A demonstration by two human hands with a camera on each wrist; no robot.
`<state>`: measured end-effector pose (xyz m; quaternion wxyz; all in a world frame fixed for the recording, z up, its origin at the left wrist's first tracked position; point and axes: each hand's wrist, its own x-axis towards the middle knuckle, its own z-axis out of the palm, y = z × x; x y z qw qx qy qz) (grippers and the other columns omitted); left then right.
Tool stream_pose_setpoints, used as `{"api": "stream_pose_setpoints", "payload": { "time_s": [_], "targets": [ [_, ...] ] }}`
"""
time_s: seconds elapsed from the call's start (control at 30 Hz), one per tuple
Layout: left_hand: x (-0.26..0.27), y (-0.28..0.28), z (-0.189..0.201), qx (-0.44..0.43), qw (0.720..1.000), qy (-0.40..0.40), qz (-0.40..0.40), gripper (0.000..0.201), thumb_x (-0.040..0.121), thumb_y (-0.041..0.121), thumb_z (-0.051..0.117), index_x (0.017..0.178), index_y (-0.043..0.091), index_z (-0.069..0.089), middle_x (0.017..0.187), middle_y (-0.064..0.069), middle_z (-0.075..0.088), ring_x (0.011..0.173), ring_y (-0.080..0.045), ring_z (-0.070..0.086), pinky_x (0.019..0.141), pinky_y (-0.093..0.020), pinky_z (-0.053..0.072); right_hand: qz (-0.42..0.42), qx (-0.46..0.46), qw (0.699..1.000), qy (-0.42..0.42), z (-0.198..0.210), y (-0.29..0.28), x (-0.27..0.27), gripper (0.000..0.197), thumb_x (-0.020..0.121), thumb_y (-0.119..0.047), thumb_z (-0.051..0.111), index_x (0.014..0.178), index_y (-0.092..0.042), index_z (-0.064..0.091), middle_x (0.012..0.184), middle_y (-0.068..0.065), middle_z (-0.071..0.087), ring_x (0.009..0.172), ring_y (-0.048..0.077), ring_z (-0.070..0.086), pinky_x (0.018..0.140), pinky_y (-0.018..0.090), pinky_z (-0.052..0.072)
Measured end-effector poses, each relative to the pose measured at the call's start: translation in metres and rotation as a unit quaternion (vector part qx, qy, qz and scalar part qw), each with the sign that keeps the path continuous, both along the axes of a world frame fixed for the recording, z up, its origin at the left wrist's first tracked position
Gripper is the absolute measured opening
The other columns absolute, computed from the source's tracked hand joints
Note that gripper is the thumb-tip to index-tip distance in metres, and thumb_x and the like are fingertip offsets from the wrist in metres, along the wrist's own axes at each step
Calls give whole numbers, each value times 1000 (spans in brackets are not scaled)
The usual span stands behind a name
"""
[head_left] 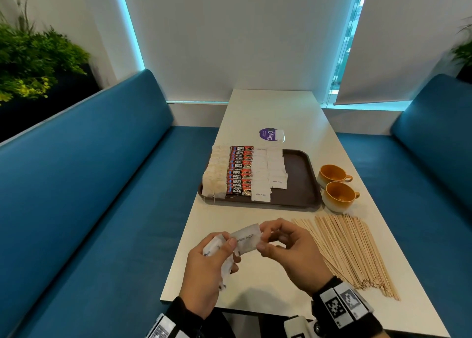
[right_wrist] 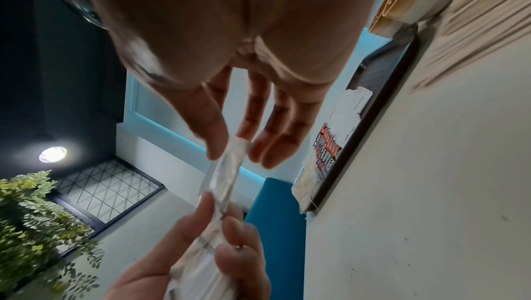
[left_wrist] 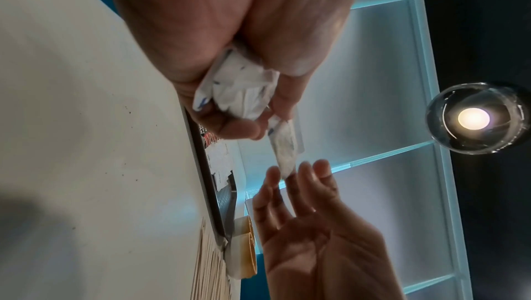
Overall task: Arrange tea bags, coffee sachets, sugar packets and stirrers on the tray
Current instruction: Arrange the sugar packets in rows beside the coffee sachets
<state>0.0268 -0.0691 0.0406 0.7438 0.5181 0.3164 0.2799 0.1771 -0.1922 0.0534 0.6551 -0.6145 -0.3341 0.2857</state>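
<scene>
The brown tray [head_left: 298, 179] holds a column of tea bags [head_left: 215, 176], a column of coffee sachets [head_left: 240, 174] and two columns of white sugar packets [head_left: 268, 174]; its right part is bare. Wooden stirrers [head_left: 352, 250] lie in a heap on the table at the near right. Above the table's near edge my left hand [head_left: 227, 248] grips a bundle of sugar packets [left_wrist: 238, 91]. My right hand [head_left: 265, 238] pinches one "white sugar" packet [head_left: 246, 239] between thumb and forefinger [right_wrist: 229, 145]. The left thumb still rests on that packet's other end.
Two orange cups [head_left: 332, 175] [head_left: 339, 195] stand just right of the tray. A purple sticker [head_left: 267, 134] and a loose white packet [head_left: 279, 134] lie beyond it. Blue benches [head_left: 89, 184] flank the narrow white table [head_left: 255, 112].
</scene>
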Motion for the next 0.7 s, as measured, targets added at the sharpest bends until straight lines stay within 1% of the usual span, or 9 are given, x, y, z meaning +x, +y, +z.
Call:
{"api": "stream_pose_setpoints", "payload": {
  "time_s": [0.07, 0.13, 0.23, 0.3, 0.37, 0.47, 0.53, 0.6, 0.7],
  "targets": [
    [1, 3, 1, -1, 1000, -3, 0, 16, 89, 24, 77, 95, 10, 73, 81, -18, 67, 71, -28, 58, 70, -42, 45, 6, -12, 1000, -4, -2, -1, 1, 18, 82, 8, 77, 84, -10, 77, 86, 14, 74, 75, 28, 68, 72, 40, 58],
    [1, 5, 2, 2, 1000, -3, -7, 16, 89, 23, 77, 96, 9, 72, 85, -19, 68, 71, -29, 59, 69, -42, 45, 9, -24, 1000, -3, -2, -1, 1, 19, 83, 7, 76, 89, -11, 81, 82, 15, 74, 70, 28, 70, 71, 33, 58],
    [3, 5, 3, 3, 1000, 3, -25, 10, 95, 19, 69, 96, 9, 72, 94, -22, 68, 71, -29, 58, 63, -37, 48, 11, -35, 999, 1, -1, -1, 2, 21, 83, 6, 77, 93, -12, 82, 85, 13, 76, 72, 27, 71, 72, 30, 58],
    [6, 5, 4, 10, 999, 16, -26, 13, 96, 20, 67, 91, 9, 71, 95, -25, 67, 70, -28, 56, 59, -36, 48, 10, -40, 999, 4, 0, 0, 3, 19, 81, 3, 80, 91, -13, 82, 86, 12, 77, 78, 30, 71, 74, 30, 59],
    [9, 5, 5, 10, 999, 27, -21, 15, 96, 21, 66, 88, 9, 71, 93, -27, 67, 68, -29, 55, 58, -36, 48, 14, -44, 999, 13, -1, 1, 5, 19, 79, 2, 82, 92, -12, 82, 84, 13, 76, 77, 30, 71, 75, 30, 59],
    [14, 6, 6, -24, 999, 34, -15, 22, 100, 27, 61, 91, 10, 72, 91, -27, 70, 67, -29, 55, 57, -37, 47, 10, -47, 998, 34, -3, 3, 9, 28, 78, 5, 82, 99, -13, 81, 88, 12, 77, 71, 26, 70, 73, 29, 58],
    [17, 7, 7, -58, 998, 29, -22, 25, 101, 29, 60, 97, 7, 70, 91, -25, 71, 67, -30, 56, 57, -36, 47, -11, -51, 998, 30, -5, 4, 12, 33, 77, 6, 82, 102, -15, 81, 90, 10, 77, 71, 25, 70, 73, 29, 57],
    [19, 7, 7, -65, 997, 31, -41, 19, 94, 20, 69, 105, 4, 68, 91, -25, 70, 68, -30, 58, 59, -36, 48, -30, -49, 998, 33, -8, 6, 16, 36, 76, 6, 83, 103, -17, 81, 91, 8, 77, 72, 26, 70, 73, 29, 57],
    [23, 11, -1, -45, 996, 45, -61, 31, 82, -3, 78, 110, 4, 66, 93, -24, 69, 70, -29, 60, 62, -38, 51, -41, -55, 996, 49, -13, 7, 24, 38, 76, 6, 83, 104, -18, 81, 96, 6, 77, 74, 28, 71, 75, 33, 59]
  ]
}}
